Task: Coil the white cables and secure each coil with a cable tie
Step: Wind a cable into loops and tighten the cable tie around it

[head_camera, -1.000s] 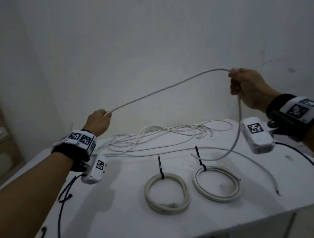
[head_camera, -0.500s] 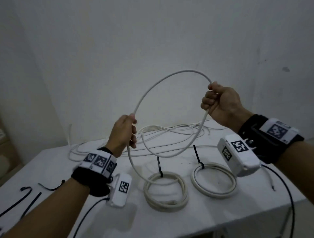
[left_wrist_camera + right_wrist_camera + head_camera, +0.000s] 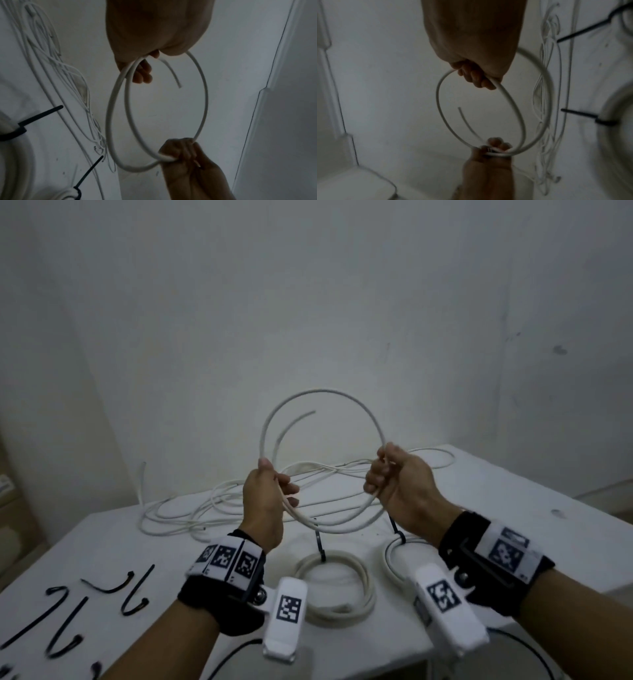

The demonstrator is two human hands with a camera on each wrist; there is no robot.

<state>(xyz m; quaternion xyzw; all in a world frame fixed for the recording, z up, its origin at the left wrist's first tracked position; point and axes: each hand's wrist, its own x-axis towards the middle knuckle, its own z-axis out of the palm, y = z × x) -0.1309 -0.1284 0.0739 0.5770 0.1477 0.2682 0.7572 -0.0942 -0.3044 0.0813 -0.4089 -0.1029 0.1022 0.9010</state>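
A white cable (image 3: 322, 390) is held in the air above the table as a round loop between both hands. My left hand (image 3: 274, 491) grips two strands of it together, and the short free end (image 3: 301, 417) curls up inside the loop. My right hand (image 3: 383, 477) grips the loop's right side in a fist. The left wrist view shows the left hand (image 3: 142, 67) at the top, the right hand (image 3: 178, 151) below, and the cable (image 3: 204, 94) between them. The right wrist view shows the right hand (image 3: 476, 77) and the left hand (image 3: 494, 147) on the same loop (image 3: 438, 97).
Two tied coils lie on the white table (image 3: 513, 491): one (image 3: 337, 613) with a black tie (image 3: 318, 546), the other (image 3: 388, 558) partly behind my right wrist. Loose white cables (image 3: 205, 508) sprawl at the back. Several black cable ties (image 3: 68, 611) lie at the front left.
The hands have come closer together and lower. The wide arc of cable has closed into a smaller loop, with a second strand gathered into the left hand.
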